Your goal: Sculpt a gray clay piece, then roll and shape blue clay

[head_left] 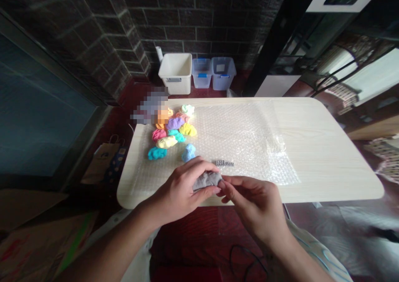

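A lump of grey modelling clay (206,181) is wrapped in the fingers of my left hand (183,186), above the table's near edge. My right hand (258,203) pinches the right end of that lump between thumb and fingertips. Just beyond my hands, small grey pieces (224,163) lie in close rows on bubble wrap (230,128). A light blue clay lump (188,152) sits behind my left hand. Farther left is a cluster of clay lumps, among them a teal one (157,153), a pale yellow one (166,142) and a purple one (175,123).
The pale wooden table (330,157) has rounded corners, and bubble wrap spreads over its left and middle parts. Behind it stand a white bin (175,72) and two clear plastic boxes on the floor. A paper bag (99,159) is at the left. A pixelated patch covers the table's far left corner.
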The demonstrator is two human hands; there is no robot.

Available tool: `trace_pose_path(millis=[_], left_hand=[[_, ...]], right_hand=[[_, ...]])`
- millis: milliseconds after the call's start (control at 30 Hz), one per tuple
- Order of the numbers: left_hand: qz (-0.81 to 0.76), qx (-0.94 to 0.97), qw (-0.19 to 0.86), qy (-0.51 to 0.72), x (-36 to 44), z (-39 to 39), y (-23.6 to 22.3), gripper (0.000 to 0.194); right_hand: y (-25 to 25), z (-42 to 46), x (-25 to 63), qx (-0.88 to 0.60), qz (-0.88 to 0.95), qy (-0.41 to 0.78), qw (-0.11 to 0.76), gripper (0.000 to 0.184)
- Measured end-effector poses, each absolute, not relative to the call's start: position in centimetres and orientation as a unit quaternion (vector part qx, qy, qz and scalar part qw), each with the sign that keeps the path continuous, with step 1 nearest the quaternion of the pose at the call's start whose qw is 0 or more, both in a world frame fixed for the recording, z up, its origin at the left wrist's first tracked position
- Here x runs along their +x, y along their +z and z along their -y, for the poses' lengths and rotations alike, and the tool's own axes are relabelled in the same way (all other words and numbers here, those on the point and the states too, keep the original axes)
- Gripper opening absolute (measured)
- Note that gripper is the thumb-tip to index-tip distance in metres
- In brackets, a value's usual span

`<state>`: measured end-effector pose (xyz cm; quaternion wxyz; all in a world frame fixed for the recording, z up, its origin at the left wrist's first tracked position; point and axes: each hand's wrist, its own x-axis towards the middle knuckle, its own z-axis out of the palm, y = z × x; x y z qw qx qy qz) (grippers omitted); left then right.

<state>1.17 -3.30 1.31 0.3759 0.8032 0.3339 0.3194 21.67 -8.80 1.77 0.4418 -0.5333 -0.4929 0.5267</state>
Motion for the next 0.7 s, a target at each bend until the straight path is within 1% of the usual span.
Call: trace_pose_path(millis=[100,233,367,500,700], left_hand=[[-0.321,0.818,0.354,0.322,1.32,3.45,1.22,0.024],[-0.319,0.823,0.348,0.315,1.66,3.72,1.28,0.028],[-0.328,0.82,0.355,0.307,1.94,3.93,1.45,0.025],[-0.338,0.818,0.353,0.304,2.0,3.96,1.5,0.022],[-0.33,0.83,0.339,0.295,1.89,3.75,1.52,0.024]], right_hand=[[1.57,8.65,21.59,-0.529,0.432,0.571,0.455,0.018],[1.69,8.3,21.59,-0.527,0.411,0.577,0.47,0.016],[1.9,8.13,21.62,-0.515,0.393,0.588,0.484,0.021],[1.8,8.25,21.63,-0.508,0.379,0.606,0.48,0.025],[1.58,8.27,21.64,-0.507,0.387,0.616,0.463,0.027]])
